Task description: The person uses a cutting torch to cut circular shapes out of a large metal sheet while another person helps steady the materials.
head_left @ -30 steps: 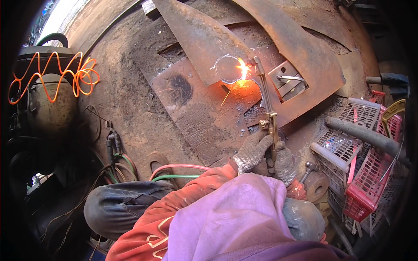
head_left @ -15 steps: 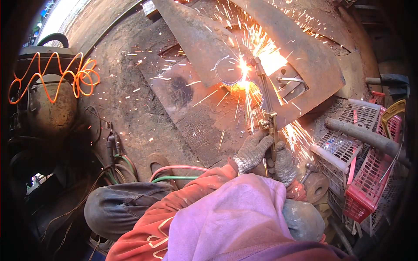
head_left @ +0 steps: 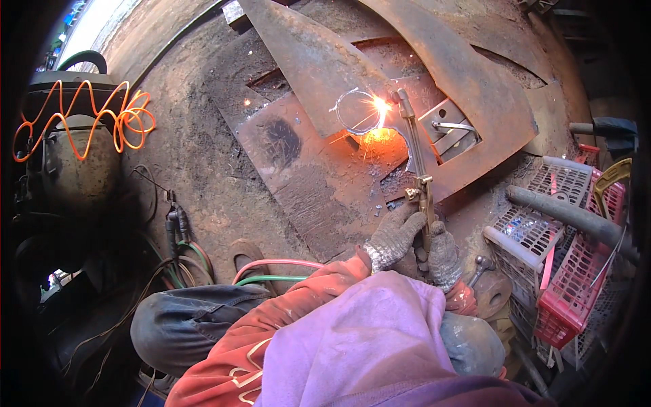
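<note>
Both gloved hands are closed round a gas cutting torch [head_left: 416, 152], which reaches away from me with its head over a rusty steel plate [head_left: 319, 71]. My left hand [head_left: 393, 235] grips near the brass valves, and my right hand [head_left: 444, 258] wraps the handle from the right. At the torch tip a bright flame [head_left: 381, 106] burns on the right side of a round outline [head_left: 354, 112] on the plate. Below the flame, metal glows orange. A scorched flat plate [head_left: 298, 183] lies underneath.
Red and green hoses [head_left: 278, 263] run by my left knee. Plastic baskets [head_left: 569, 278] stand at right, crossed by a metal pipe [head_left: 569, 214]. A coiled orange hose [head_left: 85, 122] hangs at left by a round tank [head_left: 80, 163]. A second torch-like tool [head_left: 175, 224] lies nearby.
The wide spray of sparks has died down to a small flame and a few sparks. Steel that the glare covered now shows. My hands and the torch stay nearly in place.
</note>
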The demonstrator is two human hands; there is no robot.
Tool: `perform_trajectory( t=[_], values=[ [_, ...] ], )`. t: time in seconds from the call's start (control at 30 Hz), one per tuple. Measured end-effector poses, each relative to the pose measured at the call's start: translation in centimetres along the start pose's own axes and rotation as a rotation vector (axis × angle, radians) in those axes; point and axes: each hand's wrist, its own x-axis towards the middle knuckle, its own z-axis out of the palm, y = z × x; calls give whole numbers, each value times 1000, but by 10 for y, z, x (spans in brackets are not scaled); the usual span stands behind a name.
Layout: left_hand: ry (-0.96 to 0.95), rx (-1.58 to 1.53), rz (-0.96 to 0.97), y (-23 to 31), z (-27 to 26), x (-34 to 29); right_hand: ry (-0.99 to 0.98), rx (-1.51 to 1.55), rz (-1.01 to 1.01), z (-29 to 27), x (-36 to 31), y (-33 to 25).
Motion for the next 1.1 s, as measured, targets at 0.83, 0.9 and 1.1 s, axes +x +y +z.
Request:
perform_trajectory(
  t=[0.83,0.9,1.1],
  values=[
    [44,54,61,9,-1,3,-55,120,3,0,7,3],
    [31,77,26,14,-3,2,-7,65,-47,7,7,-2],
    [32,48,65,5,-1,5,-46,67,-15,0,8,-2]
  ],
)
